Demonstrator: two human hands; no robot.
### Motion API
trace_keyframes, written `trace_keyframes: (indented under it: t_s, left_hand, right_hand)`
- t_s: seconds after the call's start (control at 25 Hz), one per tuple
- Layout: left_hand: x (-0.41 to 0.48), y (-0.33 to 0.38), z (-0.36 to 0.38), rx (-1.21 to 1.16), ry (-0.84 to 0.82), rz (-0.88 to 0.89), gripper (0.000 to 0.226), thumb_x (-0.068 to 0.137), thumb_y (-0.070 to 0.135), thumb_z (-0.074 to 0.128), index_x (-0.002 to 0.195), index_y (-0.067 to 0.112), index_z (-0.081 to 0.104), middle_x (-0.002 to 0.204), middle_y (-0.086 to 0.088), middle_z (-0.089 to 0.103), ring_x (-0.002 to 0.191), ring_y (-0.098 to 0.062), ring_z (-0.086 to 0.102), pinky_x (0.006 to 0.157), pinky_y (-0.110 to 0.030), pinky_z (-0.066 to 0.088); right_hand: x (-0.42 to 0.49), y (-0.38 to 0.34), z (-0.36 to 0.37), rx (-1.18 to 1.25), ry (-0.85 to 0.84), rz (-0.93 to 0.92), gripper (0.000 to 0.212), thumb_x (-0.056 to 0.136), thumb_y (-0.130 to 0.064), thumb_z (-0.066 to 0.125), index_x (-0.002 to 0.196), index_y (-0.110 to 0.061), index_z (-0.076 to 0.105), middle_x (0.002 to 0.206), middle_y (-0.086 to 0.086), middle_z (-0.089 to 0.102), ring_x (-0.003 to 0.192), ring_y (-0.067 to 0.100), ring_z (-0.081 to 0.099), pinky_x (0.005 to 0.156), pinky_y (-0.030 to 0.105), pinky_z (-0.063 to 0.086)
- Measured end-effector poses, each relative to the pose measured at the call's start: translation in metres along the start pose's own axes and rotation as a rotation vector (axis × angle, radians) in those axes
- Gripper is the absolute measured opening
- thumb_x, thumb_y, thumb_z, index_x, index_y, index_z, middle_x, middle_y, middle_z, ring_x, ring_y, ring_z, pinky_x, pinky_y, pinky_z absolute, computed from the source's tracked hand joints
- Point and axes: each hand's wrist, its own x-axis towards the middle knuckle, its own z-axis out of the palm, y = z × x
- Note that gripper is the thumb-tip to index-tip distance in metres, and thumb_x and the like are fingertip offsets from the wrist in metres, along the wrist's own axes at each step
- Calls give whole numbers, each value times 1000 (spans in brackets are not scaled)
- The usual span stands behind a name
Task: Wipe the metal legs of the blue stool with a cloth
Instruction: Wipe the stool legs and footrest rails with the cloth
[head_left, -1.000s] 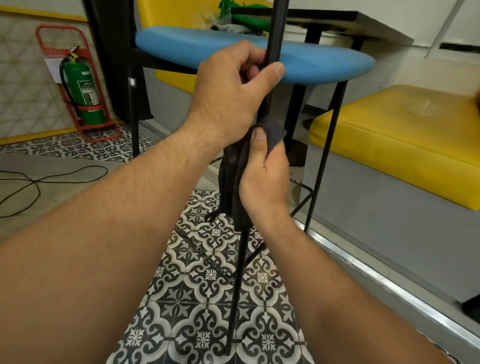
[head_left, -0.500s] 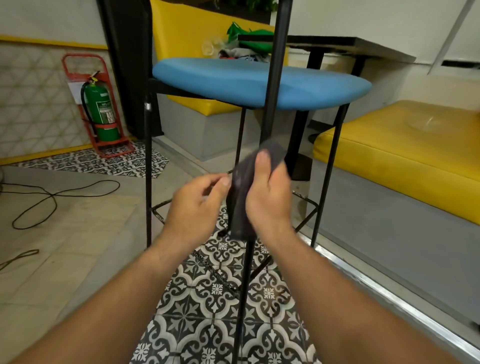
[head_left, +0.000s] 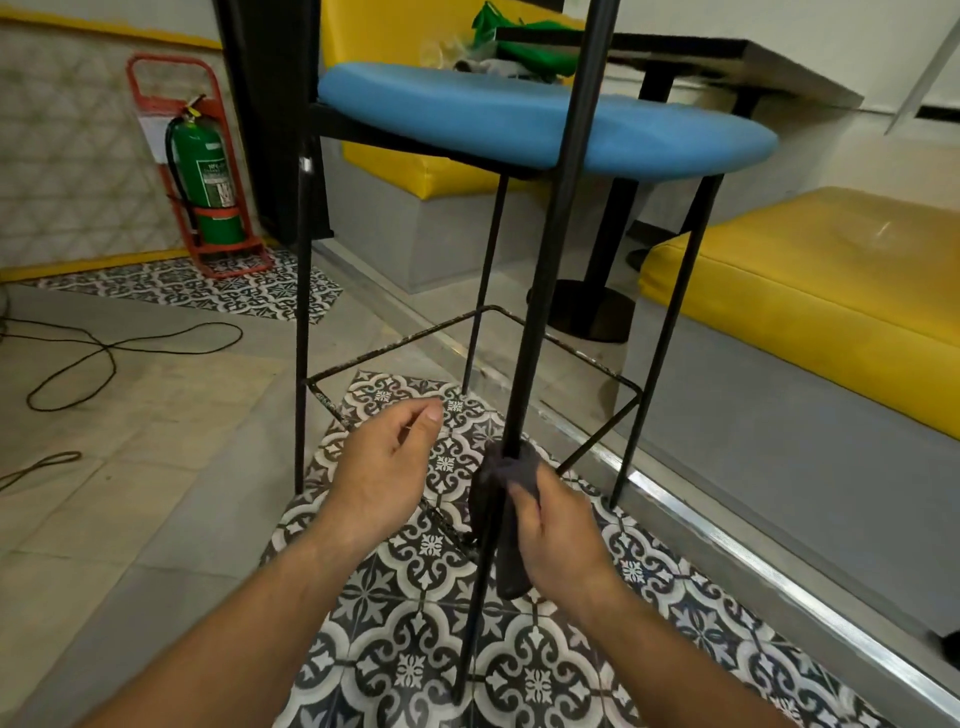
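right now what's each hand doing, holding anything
Left hand: open, fingers loosely curled, holding nothing.
Right hand: closed, gripping the cloth around the stool leg.

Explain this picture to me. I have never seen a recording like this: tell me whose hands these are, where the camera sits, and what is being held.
There is no machine here. A person wears one wide-angle camera on the head, looking forward and down, so you see their own two arms. In front stands a tall blue stool with thin black metal legs on a patterned tile floor. The right hand grips a dark cloth wrapped round the nearest leg, low down. The left hand hovers beside it, fingers loosely curled, holding nothing. Behind are a yellow bench and a green fire extinguisher.
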Motion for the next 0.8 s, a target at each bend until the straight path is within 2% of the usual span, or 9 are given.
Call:
trace_keyframes:
  t_s: [0.08,0.2,0.28,0.36,0.44,0.52,0.64,0.72,0.8]
  left_hand:
    - [-9,2,4,-16,-45,-14,31,98,43,48,123,32,62,100,16,68,91,2,63,79,-17,52]
    - [-25,9,15,-46,-133,-64,33,98,47,46,119,31,65,103,12,70,99,-5,65,89,-32,53]
    - [-40,10,24,-86,-276,-169,48,94,61,37,102,29,72,94,5,74,90,-8,69,86,-36,52]
    - [-58,4,31,-241,-466,-385,64,86,76,28,95,33,75,92,5,76,88,-6,71,86,-35,50]
    - [-74,-10,35,-523,-590,-578,79,78,85,29,105,27,74,106,-7,74,103,-19,69,96,-44,48]
    - [-82,-28,38,-686,-577,-628,86,77,86,34,116,19,71,117,-14,69,114,-27,64,101,-49,45]
    - [-94,-47,38,-820,-501,-648,66,84,72,50,120,19,68,125,-14,66,119,-28,60,104,-51,44]
    - [-106,-53,37,-941,-544,-696,56,86,61,59,124,20,65,131,-15,62,123,-30,57,104,-49,44]
    - [-119,-57,36,-971,-596,-755,54,85,52,66,126,16,64,133,-17,60,125,-31,55,103,-47,44]
  right_hand:
    - [-11,-9,-18,110,55,-8,24,100,-25,46,97,-45,59,86,-6,71,77,9,69,63,31,59]
    - [-28,-27,-36,440,60,75,25,98,-27,47,100,-39,68,93,-6,74,87,12,70,65,23,56]
    - [-36,-32,-41,796,-3,238,27,95,-36,49,100,-25,74,103,7,73,99,24,68,76,33,53]
    - [-46,-31,-38,971,-91,358,47,91,-52,53,110,-13,70,115,18,68,109,33,64,90,48,48]
    - [-50,-27,-29,945,-114,410,54,83,-51,68,115,-7,63,114,25,66,107,40,63,92,54,48]
    - [-50,-22,-22,833,-73,418,42,79,-32,78,111,-9,64,105,23,69,97,39,67,85,48,55]
    - [-48,-16,-14,797,-29,411,23,85,-12,69,108,-10,65,98,19,72,92,33,70,77,39,57]
    - [-49,-15,-8,754,-35,427,15,89,-11,62,101,-10,70,97,19,72,94,34,69,78,39,57]
    - [-51,-10,-3,679,-67,476,20,91,-16,54,98,-8,71,96,18,73,97,37,67,86,45,54]
